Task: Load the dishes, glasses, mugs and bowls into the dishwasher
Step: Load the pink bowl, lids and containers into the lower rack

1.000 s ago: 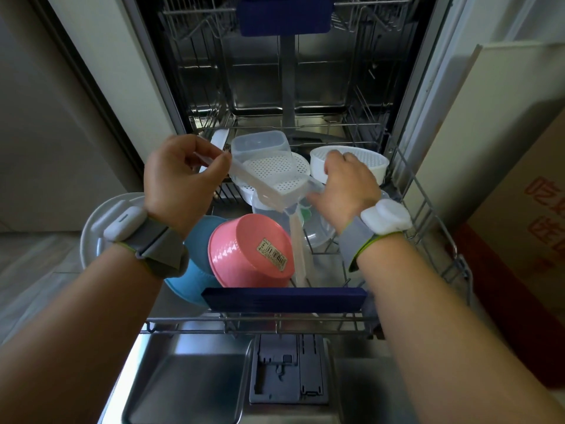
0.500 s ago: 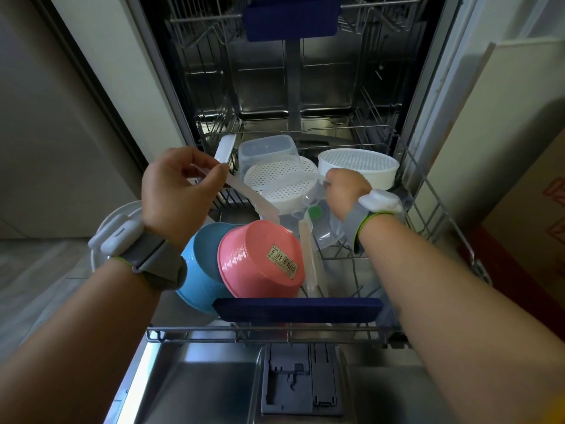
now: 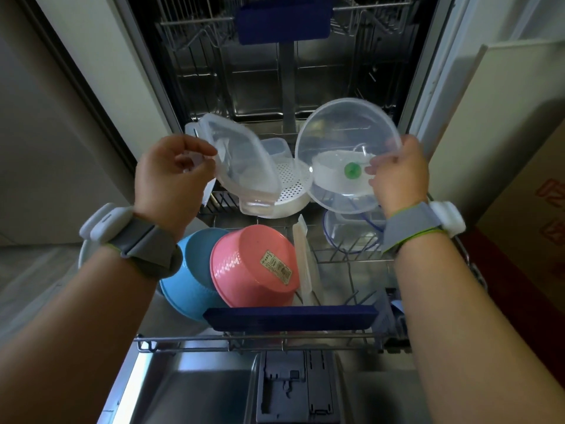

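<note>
My left hand point(image 3: 171, 175) pinches the edge of a clear rectangular container lid point(image 3: 241, 166), tilted above the dishwasher's lower rack point(image 3: 275, 339). Lifted over the rack's right side, a clear round lid with a green knob point(image 3: 345, 139) is gripped at its rim by my right hand point(image 3: 397, 175). In the rack lie a pink bowl point(image 3: 253, 267) and a blue bowl point(image 3: 186, 289), both tipped on their sides. A white perforated strainer point(image 3: 290, 191) stands behind them, partly hidden by the lids. A clear container with a blue rim point(image 3: 348, 234) sits below my right hand.
The open dishwasher door point(image 3: 195, 390) lies flat below the rack. The upper rack point(image 3: 284, 19) is pushed in at the top. A white plate point(image 3: 84, 255) peeks out behind my left wrist. A cardboard box point(image 3: 532, 215) stands at the right, cabinet panels at the left.
Both hands have risen from the rack. My right hand has lifted the clear round lid out of the rack, and my left hand has raised and tilted the rectangular lid.
</note>
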`<control>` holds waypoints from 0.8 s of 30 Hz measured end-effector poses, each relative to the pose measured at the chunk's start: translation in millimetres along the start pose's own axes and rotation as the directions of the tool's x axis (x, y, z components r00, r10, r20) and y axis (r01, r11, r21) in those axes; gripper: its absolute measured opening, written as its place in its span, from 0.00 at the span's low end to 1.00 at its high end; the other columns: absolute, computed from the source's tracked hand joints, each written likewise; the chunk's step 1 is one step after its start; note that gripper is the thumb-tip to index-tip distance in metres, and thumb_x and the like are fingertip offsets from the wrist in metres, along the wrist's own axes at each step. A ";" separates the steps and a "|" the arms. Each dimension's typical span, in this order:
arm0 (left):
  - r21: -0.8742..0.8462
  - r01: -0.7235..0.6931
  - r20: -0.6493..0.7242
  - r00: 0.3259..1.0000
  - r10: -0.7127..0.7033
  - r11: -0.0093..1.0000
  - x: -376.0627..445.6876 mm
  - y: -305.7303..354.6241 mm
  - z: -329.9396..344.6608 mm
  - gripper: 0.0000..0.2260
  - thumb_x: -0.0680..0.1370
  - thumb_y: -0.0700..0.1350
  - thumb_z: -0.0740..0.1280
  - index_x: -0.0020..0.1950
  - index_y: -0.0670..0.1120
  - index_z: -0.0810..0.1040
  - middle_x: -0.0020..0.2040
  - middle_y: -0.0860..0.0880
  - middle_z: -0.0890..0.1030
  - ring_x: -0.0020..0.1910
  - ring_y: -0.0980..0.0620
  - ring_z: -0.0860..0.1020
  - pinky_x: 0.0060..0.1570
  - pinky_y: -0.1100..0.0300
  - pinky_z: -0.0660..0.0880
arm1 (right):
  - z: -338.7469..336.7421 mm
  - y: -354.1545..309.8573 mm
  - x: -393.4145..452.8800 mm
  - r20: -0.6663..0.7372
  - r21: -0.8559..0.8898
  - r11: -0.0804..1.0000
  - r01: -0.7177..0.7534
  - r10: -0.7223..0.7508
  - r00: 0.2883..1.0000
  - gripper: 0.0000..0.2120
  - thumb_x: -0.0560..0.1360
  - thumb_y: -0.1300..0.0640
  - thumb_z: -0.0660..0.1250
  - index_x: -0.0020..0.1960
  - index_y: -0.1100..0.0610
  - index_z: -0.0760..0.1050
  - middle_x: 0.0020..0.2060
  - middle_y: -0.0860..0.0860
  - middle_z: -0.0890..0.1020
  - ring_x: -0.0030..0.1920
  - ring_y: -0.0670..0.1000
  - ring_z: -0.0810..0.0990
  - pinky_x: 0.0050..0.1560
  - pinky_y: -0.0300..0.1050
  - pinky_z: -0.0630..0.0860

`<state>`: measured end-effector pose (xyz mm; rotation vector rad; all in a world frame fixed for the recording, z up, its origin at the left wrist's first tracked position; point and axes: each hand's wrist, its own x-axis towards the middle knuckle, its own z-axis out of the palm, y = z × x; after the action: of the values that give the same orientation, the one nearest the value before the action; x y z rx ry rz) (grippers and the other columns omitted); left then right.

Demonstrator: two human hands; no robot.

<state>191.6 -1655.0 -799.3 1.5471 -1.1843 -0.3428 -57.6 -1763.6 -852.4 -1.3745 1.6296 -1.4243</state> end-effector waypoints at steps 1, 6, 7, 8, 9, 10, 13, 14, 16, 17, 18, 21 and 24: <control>-0.002 -0.013 0.026 1.000 0.013 1.000 -1.5 4.2 3.1 0.10 0.76 0.37 0.67 0.43 0.53 0.79 0.45 0.46 0.83 0.45 0.47 0.82 0.49 0.53 0.81 | -7.3 -2.1 1.5 -0.002 0.098 0.992 -0.074 0.074 0.997 0.09 0.70 0.61 0.55 0.46 0.49 0.68 0.45 0.58 0.80 0.41 0.58 0.81 0.44 0.56 0.80; -0.025 -0.034 0.067 0.997 0.036 0.999 -16.2 10.5 17.8 0.12 0.76 0.35 0.65 0.42 0.53 0.79 0.40 0.49 0.82 0.37 0.55 0.80 0.43 0.61 0.80 | -42.6 -9.6 11.8 0.081 0.260 0.955 -0.145 0.127 0.988 0.15 0.70 0.72 0.58 0.51 0.59 0.76 0.32 0.52 0.80 0.30 0.50 0.80 0.35 0.47 0.78; -0.035 -0.018 0.072 0.997 0.020 0.999 -18.7 9.0 22.4 0.12 0.77 0.36 0.65 0.41 0.53 0.79 0.38 0.50 0.81 0.36 0.55 0.80 0.42 0.59 0.80 | -49.8 -7.6 12.7 0.062 0.231 0.967 -0.105 0.093 0.994 0.15 0.70 0.71 0.59 0.51 0.59 0.78 0.33 0.51 0.81 0.33 0.49 0.81 0.38 0.46 0.80; -0.043 0.001 0.073 0.997 0.003 0.999 -20.3 7.0 25.8 0.13 0.76 0.36 0.66 0.40 0.54 0.79 0.37 0.50 0.81 0.35 0.55 0.79 0.42 0.56 0.80 | -54.4 -5.0 12.9 0.049 0.202 0.977 -0.063 0.054 0.997 0.15 0.71 0.71 0.60 0.50 0.59 0.79 0.35 0.51 0.83 0.36 0.49 0.82 0.41 0.44 0.80; -0.048 0.021 0.077 0.997 -0.017 0.999 -21.6 5.2 29.1 0.13 0.76 0.36 0.66 0.39 0.54 0.79 0.36 0.50 0.80 0.35 0.54 0.79 0.44 0.53 0.80 | -59.0 -1.1 11.9 0.056 0.182 0.983 -0.031 0.021 0.998 0.15 0.71 0.71 0.60 0.49 0.58 0.80 0.38 0.50 0.84 0.39 0.48 0.83 0.43 0.42 0.80; -0.052 0.040 0.085 0.996 -0.036 0.998 -23.3 3.9 33.3 0.12 0.76 0.36 0.66 0.39 0.53 0.80 0.36 0.49 0.80 0.35 0.52 0.79 0.46 0.49 0.80 | -63.0 3.3 10.2 0.084 0.184 0.983 -0.009 -0.007 0.996 0.15 0.72 0.71 0.61 0.48 0.56 0.81 0.40 0.50 0.84 0.42 0.47 0.83 0.46 0.40 0.79; -0.041 0.070 0.100 0.993 -0.066 0.997 -27.2 4.1 39.7 0.11 0.76 0.37 0.65 0.40 0.52 0.80 0.36 0.45 0.80 0.34 0.52 0.79 0.48 0.50 0.80 | -70.3 12.1 5.4 0.229 0.235 0.971 0.035 -0.090 0.969 0.14 0.73 0.70 0.65 0.47 0.54 0.82 0.43 0.47 0.85 0.48 0.46 0.82 0.51 0.40 0.77; -0.033 0.064 0.104 0.993 -0.060 0.997 -27.9 5.2 41.0 0.11 0.76 0.37 0.65 0.40 0.52 0.80 0.35 0.45 0.80 0.34 0.52 0.78 0.48 0.51 0.80 | -71.3 15.5 4.1 0.281 0.259 0.964 0.060 -0.135 0.950 0.13 0.74 0.70 0.65 0.48 0.54 0.82 0.42 0.45 0.85 0.47 0.45 0.82 0.50 0.39 0.77; -0.008 0.042 0.107 0.993 -0.041 0.999 -28.1 7.2 40.7 0.11 0.76 0.37 0.65 0.40 0.52 0.79 0.34 0.46 0.80 0.33 0.53 0.78 0.44 0.54 0.80 | -70.5 20.7 0.5 0.361 0.262 0.954 0.146 -0.237 0.902 0.12 0.72 0.71 0.67 0.49 0.57 0.82 0.43 0.45 0.84 0.47 0.42 0.81 0.50 0.36 0.76; 0.003 0.034 0.101 0.994 -0.034 0.999 -28.2 7.5 39.9 0.11 0.76 0.37 0.65 0.40 0.52 0.79 0.33 0.48 0.79 0.32 0.54 0.78 0.42 0.55 0.80 | -69.5 22.5 -2.1 0.384 0.238 0.948 0.213 -0.294 0.875 0.13 0.71 0.71 0.68 0.50 0.58 0.82 0.47 0.47 0.84 0.49 0.41 0.80 0.53 0.35 0.75; 0.007 0.035 0.093 0.995 -0.035 0.999 -27.8 6.4 39.0 0.12 0.76 0.37 0.65 0.39 0.53 0.79 0.32 0.49 0.79 0.31 0.55 0.77 0.40 0.56 0.79 | -67.4 26.1 -4.1 0.407 0.207 0.936 0.286 -0.348 0.845 0.14 0.71 0.71 0.68 0.52 0.58 0.82 0.51 0.50 0.82 0.52 0.41 0.79 0.57 0.35 0.74; 0.024 0.036 0.072 0.997 -0.037 0.999 -26.2 4.4 35.3 0.12 0.75 0.37 0.65 0.38 0.53 0.79 0.27 0.55 0.79 0.28 0.58 0.76 0.37 0.58 0.76 | -59.4 39.1 -6.5 0.515 0.087 0.908 0.410 -0.394 0.762 0.15 0.72 0.72 0.68 0.51 0.53 0.82 0.58 0.51 0.79 0.59 0.44 0.76 0.66 0.38 0.69; 0.052 0.021 0.063 0.998 -0.025 0.998 -29.4 7.1 36.1 0.12 0.75 0.37 0.65 0.39 0.53 0.79 0.28 0.55 0.79 0.27 0.60 0.76 0.35 0.61 0.76 | -55.1 47.4 -9.6 0.681 -0.027 0.891 0.453 -0.316 0.661 0.20 0.71 0.73 0.69 0.53 0.50 0.81 0.63 0.50 0.77 0.64 0.46 0.72 0.71 0.38 0.64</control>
<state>147.9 -1651.1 -816.6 1.6054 -1.2341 -0.3823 -119.2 -1739.6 -884.0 -2.1405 1.0415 -0.7985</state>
